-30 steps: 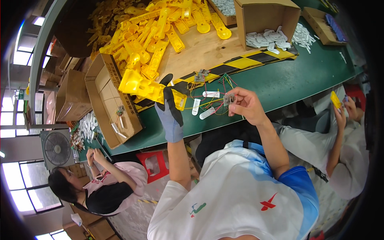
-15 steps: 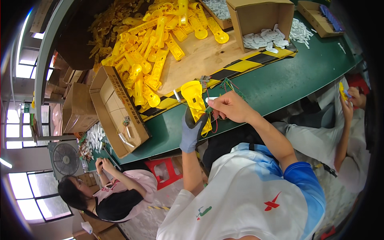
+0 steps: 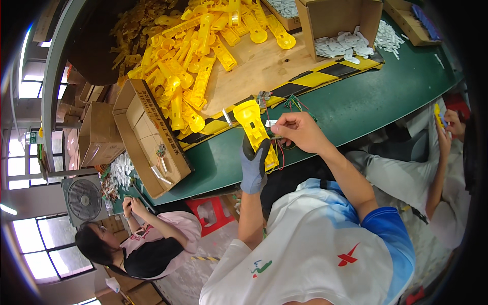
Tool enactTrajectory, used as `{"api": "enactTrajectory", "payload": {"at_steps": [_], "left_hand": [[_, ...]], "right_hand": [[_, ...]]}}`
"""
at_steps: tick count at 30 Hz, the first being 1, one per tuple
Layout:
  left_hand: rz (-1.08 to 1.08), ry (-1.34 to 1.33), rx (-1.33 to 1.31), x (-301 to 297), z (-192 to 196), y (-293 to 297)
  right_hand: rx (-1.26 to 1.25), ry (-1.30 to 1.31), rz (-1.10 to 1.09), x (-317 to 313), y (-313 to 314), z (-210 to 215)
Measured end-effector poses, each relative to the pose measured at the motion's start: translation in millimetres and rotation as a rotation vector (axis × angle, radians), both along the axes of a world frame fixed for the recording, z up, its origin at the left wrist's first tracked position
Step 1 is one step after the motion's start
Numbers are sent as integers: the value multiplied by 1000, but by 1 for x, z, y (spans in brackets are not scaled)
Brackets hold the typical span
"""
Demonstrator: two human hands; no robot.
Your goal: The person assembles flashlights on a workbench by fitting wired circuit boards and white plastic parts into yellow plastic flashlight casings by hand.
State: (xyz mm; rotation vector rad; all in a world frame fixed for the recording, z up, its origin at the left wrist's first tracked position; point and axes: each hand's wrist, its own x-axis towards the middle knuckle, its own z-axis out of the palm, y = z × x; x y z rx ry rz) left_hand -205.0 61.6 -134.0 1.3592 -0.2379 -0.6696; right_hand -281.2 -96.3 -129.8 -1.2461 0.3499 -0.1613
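Note:
My left hand (image 3: 255, 165), in a grey-blue glove with dark fingertips, grips a long yellow plastic shell (image 3: 251, 121) with one wide rounded end. Its hollow side faces up, tilted above the table's near edge. Close beside the shell, my bare right hand (image 3: 301, 132) pinches a small green circuit board (image 3: 275, 136) with thin wires, mostly hidden by the fingers. A small white piece (image 3: 270, 123) shows just beyond the fingertips. Past the shell lie a wired grey module (image 3: 264, 97), a green board with red wires (image 3: 293, 103) and a silvery strip (image 3: 226, 117).
Yellow shells (image 3: 188, 66) are heaped on a wooden board (image 3: 259, 73) edged with striped tape. An open carton (image 3: 147, 137) stands left on the green table (image 3: 351, 101); another carton (image 3: 338, 18) holds white pieces (image 3: 345, 44). Co-workers sit left (image 3: 152, 239) and right (image 3: 417, 168).
My left hand has shifted slightly right and turned the shell so its hollow side shows more. My right hand has moved slightly right, still pinching the board.

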Motion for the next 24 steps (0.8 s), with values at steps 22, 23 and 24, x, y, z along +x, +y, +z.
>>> {"api": "enactTrajectory", "payload": {"at_steps": [22,23,24], "left_hand": [[23,-205,183,5,-24,8],[5,-221,186,5,-26,9],[11,-221,187,5,-28,10]], "right_hand": [[-137,-101,-45,-14,-5,5],[-184,-73,-6,-15,-7,11],[-231,-46,32,-16,-8,15]]}}
